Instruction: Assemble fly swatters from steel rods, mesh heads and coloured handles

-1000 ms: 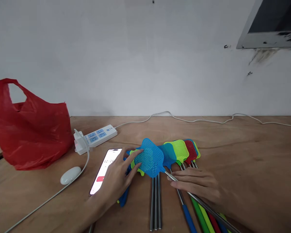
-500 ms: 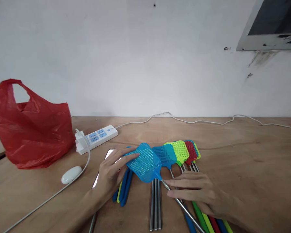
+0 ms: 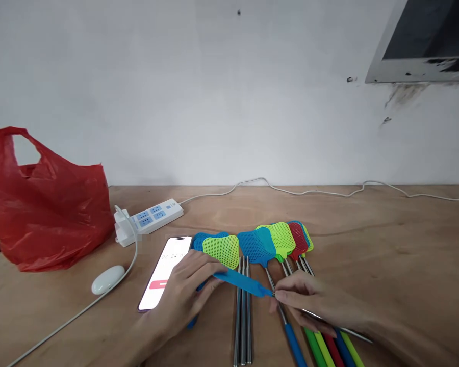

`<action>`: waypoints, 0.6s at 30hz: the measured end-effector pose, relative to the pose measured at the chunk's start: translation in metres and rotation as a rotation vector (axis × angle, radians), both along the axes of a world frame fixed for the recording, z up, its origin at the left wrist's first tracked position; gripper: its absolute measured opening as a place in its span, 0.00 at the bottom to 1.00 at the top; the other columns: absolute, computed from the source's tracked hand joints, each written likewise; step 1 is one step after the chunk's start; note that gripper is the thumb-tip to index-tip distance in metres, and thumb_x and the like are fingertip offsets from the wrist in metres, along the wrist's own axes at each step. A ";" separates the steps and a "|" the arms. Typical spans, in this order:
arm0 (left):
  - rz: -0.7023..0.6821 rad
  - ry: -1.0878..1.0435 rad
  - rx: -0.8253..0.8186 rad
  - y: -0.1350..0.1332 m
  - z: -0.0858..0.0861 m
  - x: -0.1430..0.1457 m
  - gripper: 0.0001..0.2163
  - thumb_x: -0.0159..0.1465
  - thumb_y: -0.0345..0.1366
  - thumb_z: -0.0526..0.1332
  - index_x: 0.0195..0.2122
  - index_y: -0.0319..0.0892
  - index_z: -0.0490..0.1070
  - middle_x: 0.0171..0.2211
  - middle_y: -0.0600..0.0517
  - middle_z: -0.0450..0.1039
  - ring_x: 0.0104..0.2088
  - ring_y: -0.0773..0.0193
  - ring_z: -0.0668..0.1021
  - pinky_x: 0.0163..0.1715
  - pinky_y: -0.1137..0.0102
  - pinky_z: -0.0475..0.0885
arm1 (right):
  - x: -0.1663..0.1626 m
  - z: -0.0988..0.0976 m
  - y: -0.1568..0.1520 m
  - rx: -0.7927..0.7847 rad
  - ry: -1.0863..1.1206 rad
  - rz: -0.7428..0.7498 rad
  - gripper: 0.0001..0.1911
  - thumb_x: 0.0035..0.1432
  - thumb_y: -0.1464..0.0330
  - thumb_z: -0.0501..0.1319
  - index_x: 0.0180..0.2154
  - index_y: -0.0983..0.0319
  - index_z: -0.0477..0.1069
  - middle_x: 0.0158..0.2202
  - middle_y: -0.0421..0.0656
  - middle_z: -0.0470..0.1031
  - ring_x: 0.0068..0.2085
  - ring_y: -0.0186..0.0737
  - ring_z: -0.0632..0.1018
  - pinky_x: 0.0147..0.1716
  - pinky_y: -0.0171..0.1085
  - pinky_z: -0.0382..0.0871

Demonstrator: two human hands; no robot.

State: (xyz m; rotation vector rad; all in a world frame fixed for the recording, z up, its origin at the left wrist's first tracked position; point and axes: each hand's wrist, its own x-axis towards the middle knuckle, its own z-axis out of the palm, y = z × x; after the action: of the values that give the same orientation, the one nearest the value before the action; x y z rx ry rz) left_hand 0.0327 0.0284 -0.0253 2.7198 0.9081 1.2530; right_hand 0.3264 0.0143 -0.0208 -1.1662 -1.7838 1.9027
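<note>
My left hand [image 3: 185, 290] is closed on the edge of a blue fly swatter head [image 3: 245, 282], which is turned nearly edge-on. At the head's narrow neck, my right hand [image 3: 309, 299] pinches the end of a metal rod [image 3: 352, 334] that slants off to the lower right. Beneath them, three loose metal rods [image 3: 243, 316] lie side by side. A loose yellow-green swatter head [image 3: 222, 251] rests over blue ones by my left hand. To the right lie several swatters with rods, among them a blue one [image 3: 257, 245], a yellow-green one [image 3: 282, 238] and a red one [image 3: 298, 237].
A lit phone [image 3: 164, 275] lies partly under my left hand. Farther left are a white power strip [image 3: 149, 219], a white oval device [image 3: 108, 280] on a cable, and a red plastic bag [image 3: 49, 204]. A thin cord [image 3: 306, 192] runs along the wall.
The blue swatter head has tipped from face-up to nearly edge-on and come lower. My right fingers have closed round its neck, and the rod now points more to the right.
</note>
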 end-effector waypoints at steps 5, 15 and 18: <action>0.047 -0.100 -0.280 -0.004 -0.002 0.003 0.13 0.70 0.34 0.59 0.54 0.47 0.64 0.42 0.50 0.77 0.42 0.59 0.78 0.41 0.67 0.73 | 0.000 0.007 -0.003 0.056 -0.004 0.055 0.21 0.67 0.52 0.53 0.33 0.62 0.70 0.12 0.27 0.55 0.11 0.25 0.51 0.11 0.28 0.44; -0.076 -0.066 -0.439 -0.002 0.000 0.004 0.06 0.72 0.36 0.54 0.44 0.45 0.70 0.39 0.49 0.76 0.39 0.57 0.77 0.39 0.66 0.71 | -0.002 0.015 -0.005 0.181 -0.050 0.018 0.19 0.66 0.56 0.56 0.28 0.61 0.68 0.15 0.29 0.48 0.18 0.28 0.51 0.17 0.31 0.44; 0.012 -0.134 -0.563 -0.004 -0.002 0.006 0.08 0.71 0.41 0.57 0.49 0.47 0.69 0.33 0.53 0.73 0.34 0.60 0.75 0.34 0.68 0.70 | -0.003 0.014 -0.007 0.390 -0.138 0.028 0.19 0.67 0.59 0.54 0.26 0.61 0.67 0.18 0.31 0.49 0.21 0.30 0.54 0.20 0.32 0.46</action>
State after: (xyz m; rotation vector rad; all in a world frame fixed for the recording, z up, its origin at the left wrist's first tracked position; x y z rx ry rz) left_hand 0.0383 0.0239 -0.0277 2.1705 1.0645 0.9748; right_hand 0.3235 0.0069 -0.0063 -1.1519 -2.1305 1.4233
